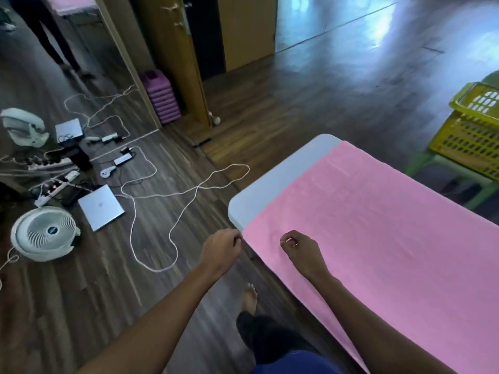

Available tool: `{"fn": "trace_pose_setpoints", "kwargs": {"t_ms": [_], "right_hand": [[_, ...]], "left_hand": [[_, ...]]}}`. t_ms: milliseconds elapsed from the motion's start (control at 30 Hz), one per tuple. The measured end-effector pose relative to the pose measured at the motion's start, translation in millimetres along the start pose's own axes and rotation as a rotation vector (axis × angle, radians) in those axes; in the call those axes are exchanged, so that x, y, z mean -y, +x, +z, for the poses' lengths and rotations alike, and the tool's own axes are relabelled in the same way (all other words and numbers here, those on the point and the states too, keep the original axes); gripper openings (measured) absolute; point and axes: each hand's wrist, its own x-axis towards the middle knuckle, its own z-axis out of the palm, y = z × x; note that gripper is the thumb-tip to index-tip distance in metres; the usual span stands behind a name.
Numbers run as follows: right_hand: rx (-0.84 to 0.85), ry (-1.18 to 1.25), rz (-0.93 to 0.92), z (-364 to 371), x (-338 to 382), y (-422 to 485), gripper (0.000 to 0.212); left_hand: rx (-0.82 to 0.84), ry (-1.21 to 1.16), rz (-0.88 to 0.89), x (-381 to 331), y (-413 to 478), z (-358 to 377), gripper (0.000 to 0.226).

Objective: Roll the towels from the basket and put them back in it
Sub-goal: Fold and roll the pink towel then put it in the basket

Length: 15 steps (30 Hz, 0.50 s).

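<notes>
Two hands curl tight on the left end of the towel (378,238) spread flat on the table (272,184), left hand (221,249) pinching the corner, right hand (298,247) pinching beside it, basket (469,141) far right, and an uneven start likely rolls it crooked.

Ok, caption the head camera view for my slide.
Pink towel spread flat on a white table, left hand pinching its corner, right hand curled on it, yellow basket nearby.
</notes>
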Motion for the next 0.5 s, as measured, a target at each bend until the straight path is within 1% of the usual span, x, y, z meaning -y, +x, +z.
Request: {"fn": "trace_pose_setpoints", "kwargs": {"t_ms": [100,167,300,433,500], "right_hand": [[-0.045,0.041,0.05,10,20,62,0.013],[-0.101,0.061,0.093,12,32,96,0.014],[-0.225,0.109,0.197,13,54,141,0.018],[-0.371,0.174,0.303,17,62,169,0.01],[-0.44,0.2,0.368,21,64,178,0.012]], "left_hand": [[0.062,0.025,0.041,17,71,-12,0.019],[0.122,0.037,0.099,25,116,-17,0.019],[0.205,0.08,0.275,25,197,-24,0.018],[0.318,0.07,0.443,13,272,-18,0.02],[0.377,0.057,0.57,7,306,-9,0.02]]}}
